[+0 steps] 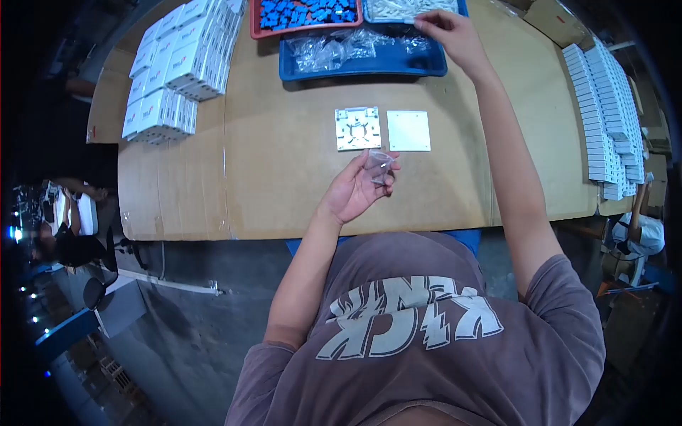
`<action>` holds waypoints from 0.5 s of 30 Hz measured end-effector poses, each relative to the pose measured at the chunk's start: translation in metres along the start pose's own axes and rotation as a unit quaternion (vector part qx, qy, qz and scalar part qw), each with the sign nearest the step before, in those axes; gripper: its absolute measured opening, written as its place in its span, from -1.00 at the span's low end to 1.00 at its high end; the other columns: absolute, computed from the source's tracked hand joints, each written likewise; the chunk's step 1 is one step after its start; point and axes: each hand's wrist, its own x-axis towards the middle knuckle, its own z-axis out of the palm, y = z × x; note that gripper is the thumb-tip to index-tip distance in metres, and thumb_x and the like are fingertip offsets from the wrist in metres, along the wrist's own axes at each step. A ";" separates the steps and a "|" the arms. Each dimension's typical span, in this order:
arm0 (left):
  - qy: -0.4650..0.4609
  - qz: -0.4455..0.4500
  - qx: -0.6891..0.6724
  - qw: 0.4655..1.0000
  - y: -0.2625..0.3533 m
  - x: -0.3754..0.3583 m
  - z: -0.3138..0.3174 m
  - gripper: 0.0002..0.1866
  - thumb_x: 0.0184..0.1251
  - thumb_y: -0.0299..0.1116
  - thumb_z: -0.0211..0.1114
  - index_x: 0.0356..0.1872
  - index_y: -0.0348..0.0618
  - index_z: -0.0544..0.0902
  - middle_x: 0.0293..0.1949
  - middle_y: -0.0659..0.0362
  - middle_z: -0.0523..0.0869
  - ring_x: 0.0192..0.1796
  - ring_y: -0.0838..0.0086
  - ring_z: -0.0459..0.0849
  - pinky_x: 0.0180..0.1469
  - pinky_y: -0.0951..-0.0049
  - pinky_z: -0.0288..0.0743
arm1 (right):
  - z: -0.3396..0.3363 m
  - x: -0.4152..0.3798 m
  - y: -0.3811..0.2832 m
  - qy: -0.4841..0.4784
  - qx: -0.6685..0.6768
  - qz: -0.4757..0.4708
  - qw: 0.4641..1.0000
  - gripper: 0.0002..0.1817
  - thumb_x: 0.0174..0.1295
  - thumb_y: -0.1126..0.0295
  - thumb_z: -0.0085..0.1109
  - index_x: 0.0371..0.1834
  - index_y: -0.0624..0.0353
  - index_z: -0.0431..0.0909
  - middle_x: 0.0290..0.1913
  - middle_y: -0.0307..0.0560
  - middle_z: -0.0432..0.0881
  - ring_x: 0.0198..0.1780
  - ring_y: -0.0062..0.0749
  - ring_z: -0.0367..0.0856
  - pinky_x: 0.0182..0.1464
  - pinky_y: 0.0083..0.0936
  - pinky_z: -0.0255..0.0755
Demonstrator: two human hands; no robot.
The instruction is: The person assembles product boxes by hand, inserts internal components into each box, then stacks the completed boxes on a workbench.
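My left hand [357, 186] is palm up over the near part of the table, its fingers curled round a small clear plastic bag [379, 167]. What the bag contains is too small to make out. Just beyond that hand lie a white square plate with cut-outs [358, 129] and a plain white square cover [408, 131], side by side. My right hand [449, 35] reaches far forward to a tray of small white parts [405, 8]. Its thumb and fingertips are pinched at the tray's near edge, and whatever is between them cannot be made out.
A red tray [305, 30] of blue parts and a blue tray [362, 71] of clear bags stand at the back. White boxes [174, 60] are stacked at left, more white boxes [600, 117] at right. Other people [643, 231] are at both sides.
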 end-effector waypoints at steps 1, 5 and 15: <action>0.000 0.001 0.002 1.000 0.000 0.000 0.000 -0.36 0.75 0.03 -0.08 0.46 -0.39 0.41 0.10 0.03 0.73 -0.06 0.34 0.70 0.13 0.26 0.60 | 0.003 -0.019 -0.009 -0.042 0.020 -0.007 0.999 -0.77 0.39 0.35 0.34 0.02 0.17 0.80 -0.09 -0.17 0.83 -0.06 -0.43 0.76 0.02 -0.47 0.59; -0.002 0.003 0.010 1.000 0.000 0.000 -0.002 -0.37 0.75 0.04 -0.07 0.46 -0.37 0.42 0.14 0.01 0.73 -0.04 0.34 0.72 0.13 0.26 0.61 | 0.030 -0.098 -0.040 -0.136 0.130 0.101 0.977 -0.80 0.38 0.44 0.39 0.01 0.22 0.82 -0.21 -0.29 0.81 -0.18 -0.69 0.62 -0.09 -0.61 0.52; 0.007 0.009 0.037 0.999 -0.001 0.001 0.001 -0.43 0.77 0.02 -0.09 0.37 -0.30 0.51 0.17 -0.03 0.72 0.01 0.37 0.72 0.14 0.29 0.62 | 0.032 -0.155 -0.078 -0.310 0.117 0.146 0.932 -0.88 0.30 0.42 0.44 -0.17 0.21 0.80 -0.26 -0.25 0.75 -0.32 -0.63 0.54 -0.23 -0.57 0.40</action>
